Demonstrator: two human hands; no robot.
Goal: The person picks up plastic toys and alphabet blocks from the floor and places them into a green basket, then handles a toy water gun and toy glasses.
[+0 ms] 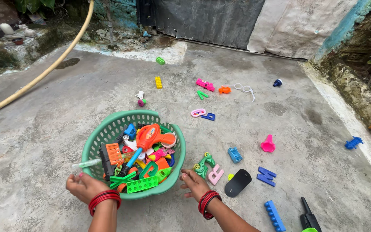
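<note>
Flanking green basket (104, 133), left hand (83, 187) curled empty, right hand (195, 184) open.

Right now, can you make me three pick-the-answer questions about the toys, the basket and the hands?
1. Where is the round green plastic basket?
A) between the two hands
B) by the far wall
C) on a shelf

2. What colour is the small plastic cone on the concrete floor?
A) white
B) pink
C) brown

3. How is the basket?
A) empty
B) upside down
C) upright and piled with toys

Answers:
1 A, the left hand and right hand flank its near rim.
2 B, it is bright pink.
3 C, an orange toy gun and other toys fill it.
</note>
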